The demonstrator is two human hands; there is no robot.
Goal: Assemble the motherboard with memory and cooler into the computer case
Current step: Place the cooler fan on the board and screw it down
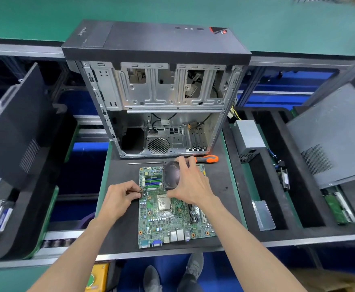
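The right hand [190, 182] holds the black cooler [171, 175] by its edges, thumb on the near side and fingers on the far side. The cooler sits on the far part of the motherboard [168, 216], just past the bare silver chip [164, 202]. The left hand [119, 197] pinches something small at the board's left edge (too small to tell what).

The motherboard lies flat on the dark mat of the bench [119, 239]. Its long side runs away from the person, with the plug ports on the near end.

Just behind the cooler lies a screwdriver [201, 159] with an orange handle, pointing left. Behind that stands the open computer case [161, 98], its open side up. A grey power box [248, 138] rests to the right.

The right hand hides part of the cooler and board.
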